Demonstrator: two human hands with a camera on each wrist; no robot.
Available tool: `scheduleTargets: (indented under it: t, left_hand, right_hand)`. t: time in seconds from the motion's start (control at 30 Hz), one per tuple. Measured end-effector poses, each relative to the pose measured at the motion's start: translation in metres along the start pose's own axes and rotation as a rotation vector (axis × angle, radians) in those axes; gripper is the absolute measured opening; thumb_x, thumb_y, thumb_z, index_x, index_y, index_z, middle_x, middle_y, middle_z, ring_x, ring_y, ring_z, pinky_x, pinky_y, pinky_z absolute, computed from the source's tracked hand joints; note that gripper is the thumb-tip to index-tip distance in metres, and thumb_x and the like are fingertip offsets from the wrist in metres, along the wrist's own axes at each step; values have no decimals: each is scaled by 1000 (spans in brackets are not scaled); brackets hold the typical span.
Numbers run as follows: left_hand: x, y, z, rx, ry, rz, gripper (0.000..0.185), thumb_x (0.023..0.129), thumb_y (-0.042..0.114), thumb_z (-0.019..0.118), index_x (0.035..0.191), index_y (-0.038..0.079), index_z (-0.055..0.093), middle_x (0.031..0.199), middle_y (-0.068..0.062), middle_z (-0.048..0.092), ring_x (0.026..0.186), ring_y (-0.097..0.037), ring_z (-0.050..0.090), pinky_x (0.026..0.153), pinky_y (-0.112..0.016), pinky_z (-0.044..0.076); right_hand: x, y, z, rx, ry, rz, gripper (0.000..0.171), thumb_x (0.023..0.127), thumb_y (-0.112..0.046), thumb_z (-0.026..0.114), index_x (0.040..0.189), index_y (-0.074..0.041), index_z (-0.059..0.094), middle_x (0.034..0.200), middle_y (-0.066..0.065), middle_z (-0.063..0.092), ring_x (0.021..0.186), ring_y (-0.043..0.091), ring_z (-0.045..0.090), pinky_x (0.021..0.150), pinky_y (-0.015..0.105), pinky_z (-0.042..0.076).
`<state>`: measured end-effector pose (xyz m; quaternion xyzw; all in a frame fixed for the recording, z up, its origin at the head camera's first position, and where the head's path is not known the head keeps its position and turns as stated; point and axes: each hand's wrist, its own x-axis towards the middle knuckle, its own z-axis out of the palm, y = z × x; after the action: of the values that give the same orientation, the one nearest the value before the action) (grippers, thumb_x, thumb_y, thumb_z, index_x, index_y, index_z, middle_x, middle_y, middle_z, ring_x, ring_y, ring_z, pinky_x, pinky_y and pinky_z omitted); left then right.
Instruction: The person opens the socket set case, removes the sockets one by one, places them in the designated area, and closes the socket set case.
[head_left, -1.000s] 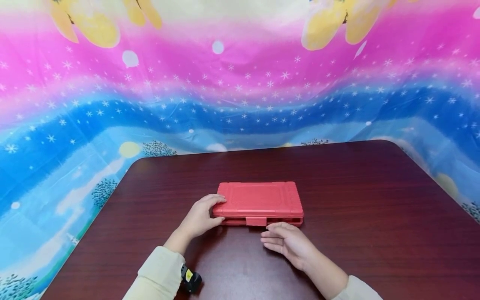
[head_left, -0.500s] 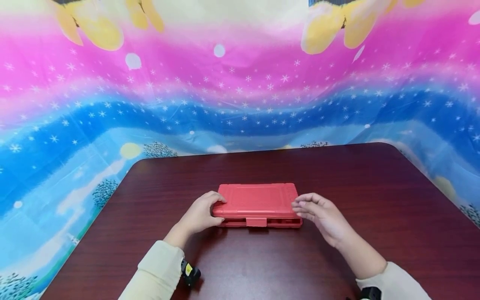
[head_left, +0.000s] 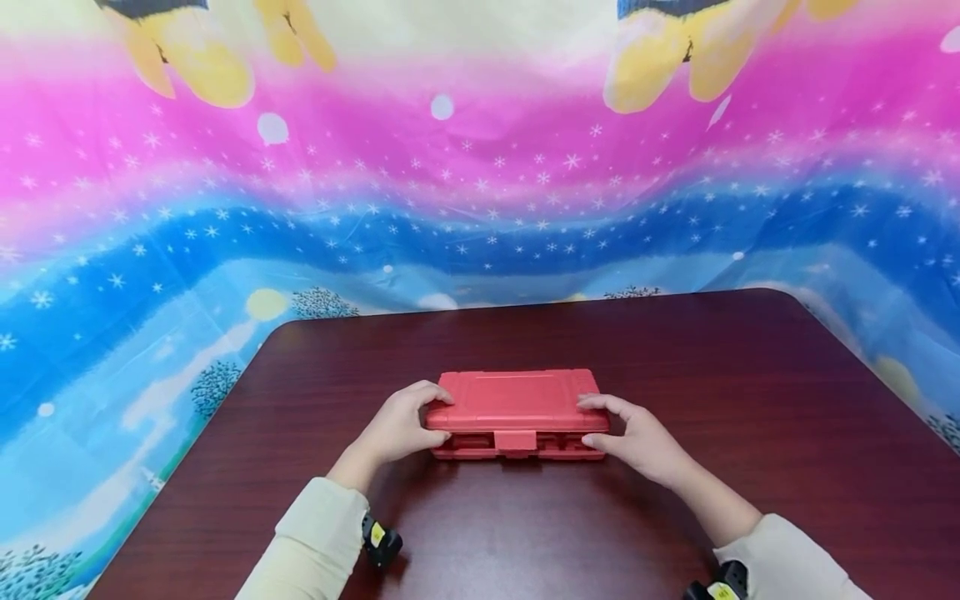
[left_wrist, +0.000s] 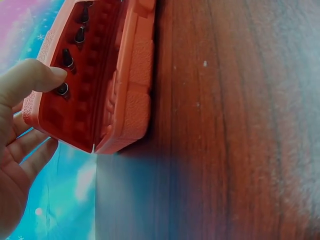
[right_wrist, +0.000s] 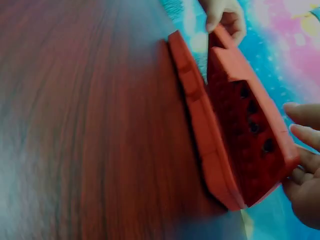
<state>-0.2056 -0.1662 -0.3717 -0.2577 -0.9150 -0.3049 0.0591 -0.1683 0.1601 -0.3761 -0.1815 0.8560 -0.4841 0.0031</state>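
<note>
A red plastic bit case (head_left: 517,396) lies on the table, its lid (right_wrist: 265,112) raised a little from the base (right_wrist: 200,125). My left hand (head_left: 393,429) holds the lid's left end, fingers on top and thumb at the inner front edge. At the opposite end, my right hand (head_left: 645,442) grips the lid the same way. A latch tab (head_left: 515,440) hangs from the middle of the lid's front. Several dark metal bits (left_wrist: 68,59) sit in a row inside the lid in the left wrist view. Most of the base's inside is hidden.
The dark reddish-brown wooden table (head_left: 750,375) has rounded far corners. Behind it hangs a colourful printed cloth (head_left: 480,183). Black wrist cameras sit below each hand, the left camera (head_left: 381,542) and the right camera (head_left: 720,583).
My right hand has moved from in front of the case to its right end and taken hold of the lid. The front gap looks wider. My left hand has kept its hold.
</note>
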Motion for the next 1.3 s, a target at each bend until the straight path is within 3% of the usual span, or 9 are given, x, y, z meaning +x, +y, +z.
scheduleTargets:
  t: [0.17,0.47,0.7,1.07,1.3]
  left_hand:
    - [-1,0,0,-50,3,-4,36,63,12,73,95,16,58,95,9,51,81,-9,48,69,-32,47]
    - [0,2,-3,-54,14,8,34,63,14,73,94,16,59,93,9,52,82,-9,49,71,-32,46]
    - [-4,4,-7,-76,37,-17,32,67,14,72,96,16,59,96,8,53,79,-10,48,60,-23,45]
    - [-10,6,-11,-76,193,20,27,71,12,70,96,13,59,96,4,55,87,-10,51,75,-33,46]
    - [-23,-3,-9,-125,304,-50,38,70,9,70,106,8,56,99,-1,57,92,-20,54,76,-38,46]
  right_hand:
    - [1,4,1,-107,59,-88,32,76,-1,62,107,-9,59,118,11,51,112,30,42,86,48,36]
    - [1,12,2,-273,127,-219,38,72,4,64,108,-9,59,116,10,52,108,27,46,84,44,40]
    - [3,11,3,-214,178,-243,34,74,0,64,106,-8,61,112,9,55,106,24,48,83,42,41]
    - [9,5,6,-171,277,-297,34,71,1,66,103,-9,63,106,3,59,100,19,53,79,35,44]
    - [15,-1,2,-155,293,-298,32,73,1,65,104,-6,62,103,4,60,99,18,53,79,33,44]
